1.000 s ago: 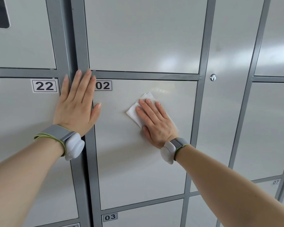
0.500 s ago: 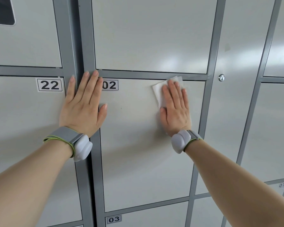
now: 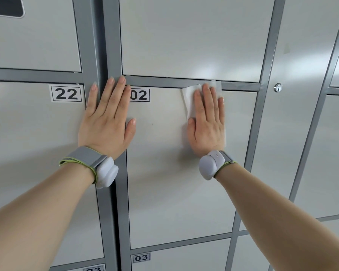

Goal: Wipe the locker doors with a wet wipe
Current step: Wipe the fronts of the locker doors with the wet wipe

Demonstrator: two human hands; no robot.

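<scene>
A pale grey locker door marked 02 (image 3: 164, 182) fills the middle of the view. My right hand (image 3: 207, 122) lies flat with straight fingers on a white wet wipe (image 3: 190, 100), pressing it against the door's upper right part; the wipe's top edge overlaps the frame bar above. My left hand (image 3: 108, 118) rests flat with spread fingers on the vertical grey frame post between door 22 (image 3: 31, 143) and door 02. Both wrists wear grey bands with white pods.
More locker doors surround door 02: one above (image 3: 192, 36), door 03 (image 3: 184, 257) below, and a column to the right. A tall narrow panel with a round keyhole lock (image 3: 277, 87) stands right of door 02. A dark screen corner (image 3: 6, 6) shows at top left.
My right hand slid the wipe from the door's middle up and to the right, to its top edge. My left hand stayed in place on the frame post.
</scene>
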